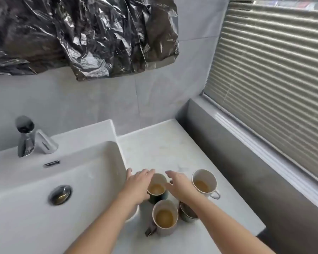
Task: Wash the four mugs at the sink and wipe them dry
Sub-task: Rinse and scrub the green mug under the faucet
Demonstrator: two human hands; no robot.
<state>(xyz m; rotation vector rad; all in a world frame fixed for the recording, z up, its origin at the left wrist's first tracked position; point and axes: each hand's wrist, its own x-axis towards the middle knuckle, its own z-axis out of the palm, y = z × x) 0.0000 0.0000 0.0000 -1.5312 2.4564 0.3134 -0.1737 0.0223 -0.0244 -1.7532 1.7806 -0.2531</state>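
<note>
Several mugs stand on the white counter right of the sink. A dark green mug holds brownish liquid; my left hand and my right hand hover on either side of it with fingers spread, holding nothing. A white mug with brown liquid stands to the right. A grey mug with brown liquid is nearest me. Another green mug is partly hidden under my right forearm.
The chrome tap stands at the sink's back left and the drain plug in the basin. Crumpled black plastic hangs on the wall above. A blind-covered window and grey ledge border the counter on the right.
</note>
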